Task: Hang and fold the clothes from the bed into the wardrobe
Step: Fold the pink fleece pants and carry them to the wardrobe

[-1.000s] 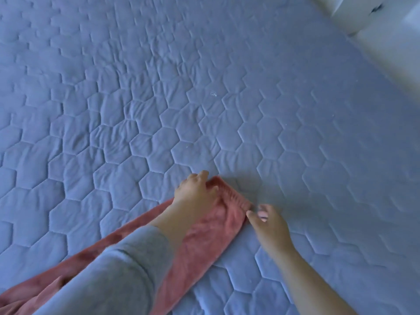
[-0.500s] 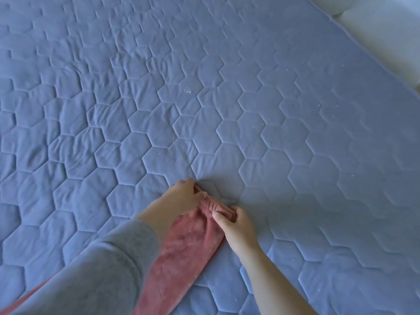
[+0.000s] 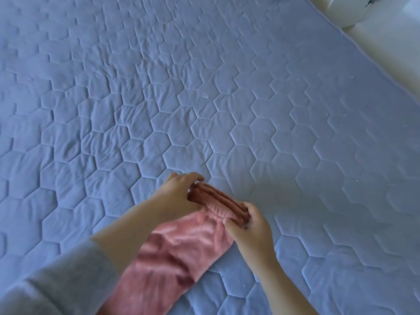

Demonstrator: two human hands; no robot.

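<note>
A pink fleecy garment lies in a long strip on the blue quilted bed, running from the lower left up to the middle. Its far end, a gathered elastic band, is lifted off the quilt. My left hand grips the left end of that band, fingers curled over it. My right hand pinches the right end between thumb and fingers. The garment's near end is hidden under my grey left sleeve.
The bed's right edge runs diagonally at the upper right, with pale floor beyond it. A white piece of furniture stands in the top right corner. A small thread loop lies on the quilt.
Both hands have closed on the two ends of the garment's elastic band and raised it off the quilt; earlier they were only at the flat end.
</note>
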